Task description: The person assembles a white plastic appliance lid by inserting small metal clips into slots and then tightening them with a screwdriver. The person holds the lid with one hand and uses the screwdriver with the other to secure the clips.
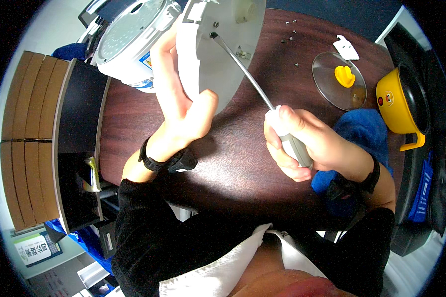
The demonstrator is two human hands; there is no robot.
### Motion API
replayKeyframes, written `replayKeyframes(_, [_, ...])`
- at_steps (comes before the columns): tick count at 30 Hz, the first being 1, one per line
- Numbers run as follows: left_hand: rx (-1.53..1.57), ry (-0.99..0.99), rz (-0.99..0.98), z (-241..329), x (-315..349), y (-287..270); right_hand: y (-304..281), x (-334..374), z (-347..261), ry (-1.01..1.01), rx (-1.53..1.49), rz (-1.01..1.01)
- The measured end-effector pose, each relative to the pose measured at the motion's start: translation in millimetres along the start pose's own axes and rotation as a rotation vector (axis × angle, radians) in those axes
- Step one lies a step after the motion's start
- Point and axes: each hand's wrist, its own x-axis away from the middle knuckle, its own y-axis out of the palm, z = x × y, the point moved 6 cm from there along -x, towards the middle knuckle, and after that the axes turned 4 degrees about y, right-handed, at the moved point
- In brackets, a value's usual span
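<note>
My left hand (186, 109) grips a curved white plastic housing (189, 62) by its side and holds it tilted up above the table, its inner face with screw posts turned to the right. In my right hand (312, 136) is a screwdriver (248, 73) with a white and grey handle, fingers wrapped round it. The blade's dark tip reaches into the housing and meets a small dark spot by a screw post; whether it sits in a screw head I cannot tell. Behind my left hand stands a white rice cooker (129, 44), its perforated round plate facing up.
Several small screws (291, 30) lie on the dark wood table (233, 158). Near them are a small white plastic piece (346, 48) and a glass lid (327, 86) with a yellow knob. A yellow pot (394, 104) and blue cloth (364, 131) sit right; cardboard boxes (27, 138) stand left.
</note>
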Motion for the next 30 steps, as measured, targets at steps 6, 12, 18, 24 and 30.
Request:
replayKeyframes(6, [-0.129,0.084,0.033,-0.3,-0.2,0.2,2.0,7.2,-2.3,0.175,-0.299,-0.236])
replayKeyframes(12, [-0.098,-0.130,-0.013,-14.1,-12.7,-11.1,-18.7,10.5,-23.8,0.054,0.229,0.136])
replayKeyframes(18, [0.367,-0.412,-0.099,-30.7,-15.8,-10.5,-20.0,31.5,-73.2,-0.517,1.437,0.875])
replayKeyframes(24, [0.387,-0.464,-0.142,-31.2,-16.8,-10.7,-6.6,42.6,-79.0,-0.548,1.711,0.977])
replayKeyframes(30, [0.389,-0.457,-0.142,-20.6,-17.3,-8.8,-6.4,41.9,-73.6,-0.445,1.540,0.915])
